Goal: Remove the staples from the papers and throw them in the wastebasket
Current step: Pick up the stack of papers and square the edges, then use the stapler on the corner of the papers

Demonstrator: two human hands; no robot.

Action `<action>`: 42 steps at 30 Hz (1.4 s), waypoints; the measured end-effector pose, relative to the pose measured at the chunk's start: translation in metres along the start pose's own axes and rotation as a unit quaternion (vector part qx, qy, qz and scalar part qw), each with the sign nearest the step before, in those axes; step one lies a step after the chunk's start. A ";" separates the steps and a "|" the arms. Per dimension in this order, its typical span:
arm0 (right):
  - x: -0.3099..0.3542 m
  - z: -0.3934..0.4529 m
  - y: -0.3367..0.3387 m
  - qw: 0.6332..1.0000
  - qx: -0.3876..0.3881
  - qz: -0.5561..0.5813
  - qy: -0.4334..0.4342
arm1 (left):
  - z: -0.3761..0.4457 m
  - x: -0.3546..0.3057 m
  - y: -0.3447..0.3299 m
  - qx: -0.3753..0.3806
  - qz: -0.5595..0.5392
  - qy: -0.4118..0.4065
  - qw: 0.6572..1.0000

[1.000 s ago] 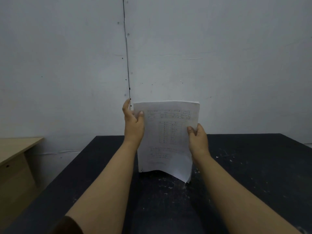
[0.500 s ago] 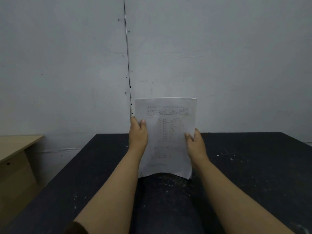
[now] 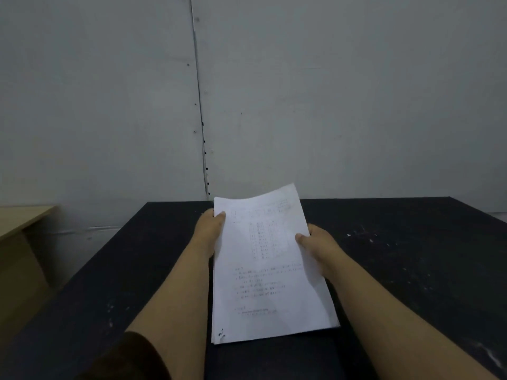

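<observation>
A stack of white printed papers [image 3: 263, 270] lies tilted low over the black table [image 3: 411, 270], its near edge close to the tabletop. My left hand [image 3: 210, 229] grips the stack's left edge near the top, thumb on the page. My right hand [image 3: 315, 242] holds the right edge, thumb on top. A small dark mark, perhaps a staple, shows at the stack's near left corner [image 3: 221, 333]. No wastebasket is in view.
A light wooden desk [image 3: 22, 223] stands to the left, separated from the black table by a gap. A grey wall [image 3: 329, 91] rises directly behind the table. The tabletop carries small white specks on the right.
The papers stood upright in front of the wall; both hands have lowered and tipped them down towards the table, so the page now faces up.
</observation>
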State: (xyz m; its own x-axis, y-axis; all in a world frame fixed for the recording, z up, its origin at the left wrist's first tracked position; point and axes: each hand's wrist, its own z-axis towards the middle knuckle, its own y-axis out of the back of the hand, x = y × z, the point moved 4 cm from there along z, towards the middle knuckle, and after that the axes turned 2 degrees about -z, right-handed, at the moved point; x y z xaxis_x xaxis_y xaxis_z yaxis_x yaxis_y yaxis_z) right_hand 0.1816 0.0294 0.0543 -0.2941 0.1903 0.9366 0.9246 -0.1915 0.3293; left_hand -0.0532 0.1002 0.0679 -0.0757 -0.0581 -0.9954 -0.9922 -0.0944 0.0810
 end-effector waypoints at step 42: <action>0.036 0.252 -0.076 0.945 -0.116 -0.279 0.124 | 0.120 0.042 -0.045 -0.013 0.079 -0.036 0.996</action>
State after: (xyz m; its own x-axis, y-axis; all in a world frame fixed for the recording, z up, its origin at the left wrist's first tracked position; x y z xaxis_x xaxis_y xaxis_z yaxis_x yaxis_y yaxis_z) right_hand 0.1621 0.2933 0.0331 -0.7943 0.0974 0.5997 0.5398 -0.3398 0.7701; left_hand -0.0237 0.2213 0.0162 -0.2393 -0.0035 -0.9709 -0.9643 -0.1162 0.2381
